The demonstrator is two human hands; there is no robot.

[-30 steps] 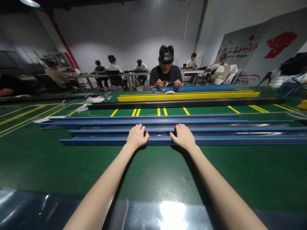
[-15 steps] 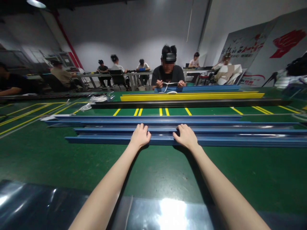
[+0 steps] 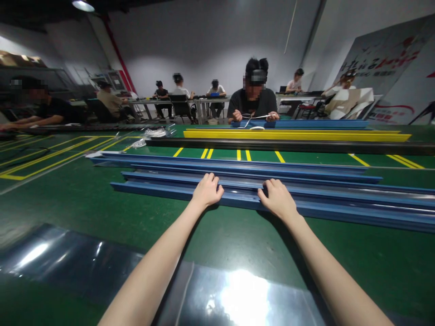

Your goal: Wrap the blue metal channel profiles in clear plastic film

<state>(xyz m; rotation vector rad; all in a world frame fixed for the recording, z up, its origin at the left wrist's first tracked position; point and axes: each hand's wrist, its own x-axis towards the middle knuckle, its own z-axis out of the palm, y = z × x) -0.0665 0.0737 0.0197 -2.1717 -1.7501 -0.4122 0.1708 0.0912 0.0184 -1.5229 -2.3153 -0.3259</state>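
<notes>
Long blue channel strips (image 3: 152, 189) lie side by side across the green table, slanting down toward the right. My left hand (image 3: 208, 190) is curled over the nearest blue channel, fingertips on its far side and thumb toward the right. Further right, my right hand (image 3: 277, 197) grips the same channel, its thumb pointing left. The undersides of both hands' fingers are hidden. Behind this channel lie more blue strips (image 3: 238, 165), close together.
A glossy clear sheet (image 3: 204, 290) lies at the near edge of the green table (image 3: 68, 203). Beyond the strips are a black bar (image 3: 272, 146), a yellow bar (image 3: 295, 135) and a plastic-wrapped bundle (image 3: 156, 132). A person opposite holds a white cord (image 3: 258, 117).
The view has shifted, moving the scene rightward. The nearest blue channel has tilted, its right end now closer to me, with both hands still on it. The person opposite has pulled the cord wider.
</notes>
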